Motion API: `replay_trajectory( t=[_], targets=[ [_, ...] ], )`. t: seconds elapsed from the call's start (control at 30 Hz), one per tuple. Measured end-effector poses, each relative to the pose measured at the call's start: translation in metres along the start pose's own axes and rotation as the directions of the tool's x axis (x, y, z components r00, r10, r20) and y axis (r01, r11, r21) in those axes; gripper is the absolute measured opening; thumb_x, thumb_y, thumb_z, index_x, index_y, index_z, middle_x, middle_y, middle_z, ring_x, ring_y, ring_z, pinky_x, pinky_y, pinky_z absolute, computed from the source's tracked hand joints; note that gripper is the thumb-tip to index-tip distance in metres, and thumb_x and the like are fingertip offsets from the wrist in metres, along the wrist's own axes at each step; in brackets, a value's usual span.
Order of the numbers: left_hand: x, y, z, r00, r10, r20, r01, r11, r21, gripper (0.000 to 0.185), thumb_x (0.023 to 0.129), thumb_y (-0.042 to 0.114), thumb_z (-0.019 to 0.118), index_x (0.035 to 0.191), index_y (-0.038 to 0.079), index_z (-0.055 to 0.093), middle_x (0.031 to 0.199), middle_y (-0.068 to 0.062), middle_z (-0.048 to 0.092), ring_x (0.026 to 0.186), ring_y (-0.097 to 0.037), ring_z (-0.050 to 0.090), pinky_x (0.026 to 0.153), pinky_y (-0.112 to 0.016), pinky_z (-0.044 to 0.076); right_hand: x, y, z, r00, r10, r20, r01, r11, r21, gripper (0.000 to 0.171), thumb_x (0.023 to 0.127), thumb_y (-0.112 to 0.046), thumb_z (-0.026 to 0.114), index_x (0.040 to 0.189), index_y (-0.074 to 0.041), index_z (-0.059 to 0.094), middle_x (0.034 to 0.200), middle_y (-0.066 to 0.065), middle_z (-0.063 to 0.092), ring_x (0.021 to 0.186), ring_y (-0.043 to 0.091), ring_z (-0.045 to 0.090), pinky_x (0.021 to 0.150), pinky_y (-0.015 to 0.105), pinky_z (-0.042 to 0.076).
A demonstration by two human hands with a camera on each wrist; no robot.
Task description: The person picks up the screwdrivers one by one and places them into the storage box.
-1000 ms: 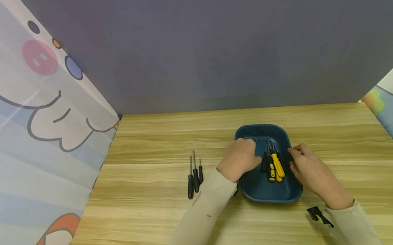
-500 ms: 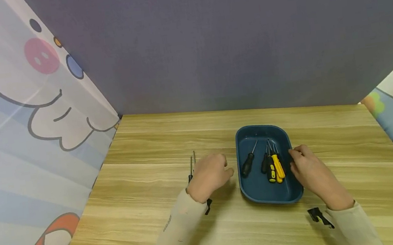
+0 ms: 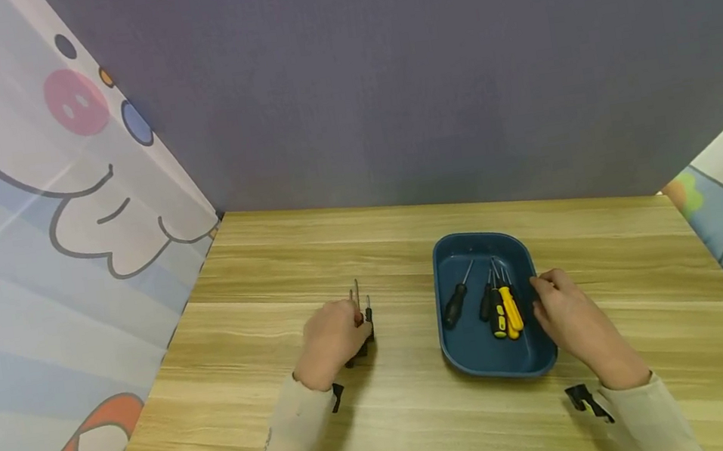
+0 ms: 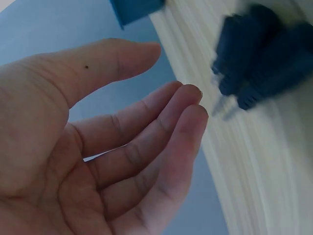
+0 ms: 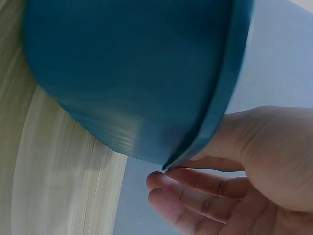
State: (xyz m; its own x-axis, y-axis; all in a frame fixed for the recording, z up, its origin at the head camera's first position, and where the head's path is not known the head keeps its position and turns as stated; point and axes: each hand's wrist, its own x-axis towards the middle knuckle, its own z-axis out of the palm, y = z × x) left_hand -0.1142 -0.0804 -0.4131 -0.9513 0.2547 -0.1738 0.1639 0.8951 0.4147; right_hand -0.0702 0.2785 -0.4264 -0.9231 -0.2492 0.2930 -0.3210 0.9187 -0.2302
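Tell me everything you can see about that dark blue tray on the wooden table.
The dark blue tray is a shallow rectangular dish with rounded corners and a raised rim, apparently plastic. It sits flat on the wooden table, right of centre. Inside lie four screwdrivers: two black-handled and two yellow-and-black ones, tips pointing away from the person. The right hand grips its right rim, thumb over the edge.
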Motion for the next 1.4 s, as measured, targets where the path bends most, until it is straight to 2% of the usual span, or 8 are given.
replay_trajectory(
  t=[0.23, 0.4, 0.63, 0.87, 1.2, 1.4],
  targets=[
    [-0.006, -0.017, 0.003, 0.998, -0.065, -0.004, 0.065, 0.997, 0.036, 0.034, 0.089, 0.019, 0.075, 0.064, 0.012, 0.053, 0.055, 0.002, 0.048, 0.044, -0.011, 0.043, 0.04, -0.025, 0.036, 0.0, -0.002, -0.001, 0.999, 0.027, 0.035, -0.027, 1.0, -0.002, 0.038, 0.083, 0.008, 0.069, 0.117, 0.021, 0.057, 0.109, 0.034, 0.053, 0.083, 0.039, 0.063, 0.069, 0.048, 0.055],
    [-0.006, -0.023, 0.006, 0.993, -0.113, 0.027, 0.113, 0.993, 0.017, 0.037, 0.09, 0.02, 0.075, 0.062, 0.011, 0.052, 0.052, 0.001, 0.048, 0.042, -0.011, 0.043, 0.037, -0.023, 0.036, 0.001, -0.003, -0.002, 0.999, 0.033, 0.043, -0.033, 0.999, -0.003, 0.038, 0.084, 0.008, 0.069, 0.117, 0.021, 0.057, 0.109, 0.034, 0.053, 0.084, 0.039, 0.063, 0.07, 0.049, 0.055],
    [-0.004, -0.03, 0.012, 0.992, -0.12, 0.041, 0.12, 0.993, 0.0, 0.042, 0.09, 0.023, 0.074, 0.057, 0.012, 0.052, 0.049, 0.003, 0.045, 0.04, -0.009, 0.04, 0.036, -0.021, 0.031, 0.0, -0.002, -0.002, 1.0, 0.022, 0.022, -0.022, 1.0, -0.001, 0.038, 0.083, 0.009, 0.07, 0.117, 0.021, 0.058, 0.108, 0.033, 0.054, 0.083, 0.038, 0.063, 0.069, 0.048, 0.055],
    [0.0, -0.035, 0.016, 0.99, -0.127, 0.066, 0.127, 0.992, -0.001, 0.043, 0.089, 0.025, 0.076, 0.057, 0.012, 0.05, 0.047, 0.004, 0.041, 0.04, -0.01, 0.04, 0.036, -0.022, 0.032, 0.0, -0.002, -0.001, 1.0, 0.015, 0.013, -0.015, 1.0, -0.003, 0.038, 0.082, 0.009, 0.07, 0.116, 0.021, 0.058, 0.108, 0.033, 0.054, 0.083, 0.039, 0.063, 0.069, 0.049, 0.055],
    [0.007, -0.036, 0.019, 0.979, -0.179, 0.1, 0.182, 0.983, -0.021, 0.047, 0.086, 0.038, 0.077, 0.053, 0.013, 0.053, 0.045, 0.007, 0.04, 0.041, -0.009, 0.038, 0.037, -0.023, 0.03, 0.0, -0.002, -0.001, 0.999, 0.038, 0.033, -0.038, 0.999, 0.008, 0.037, 0.084, 0.008, 0.069, 0.117, 0.021, 0.057, 0.109, 0.033, 0.053, 0.084, 0.04, 0.063, 0.07, 0.049, 0.055],
    [0.007, -0.04, 0.022, 0.98, -0.179, 0.092, 0.184, 0.981, -0.053, 0.049, 0.086, 0.04, 0.077, 0.05, 0.013, 0.054, 0.043, 0.009, 0.036, 0.04, -0.008, 0.035, 0.037, -0.021, 0.028, 0.0, -0.002, -0.001, 0.997, 0.051, 0.051, -0.052, 0.999, 0.006, 0.038, 0.085, 0.007, 0.069, 0.118, 0.021, 0.057, 0.11, 0.033, 0.053, 0.085, 0.039, 0.063, 0.071, 0.049, 0.055]
  ],
)
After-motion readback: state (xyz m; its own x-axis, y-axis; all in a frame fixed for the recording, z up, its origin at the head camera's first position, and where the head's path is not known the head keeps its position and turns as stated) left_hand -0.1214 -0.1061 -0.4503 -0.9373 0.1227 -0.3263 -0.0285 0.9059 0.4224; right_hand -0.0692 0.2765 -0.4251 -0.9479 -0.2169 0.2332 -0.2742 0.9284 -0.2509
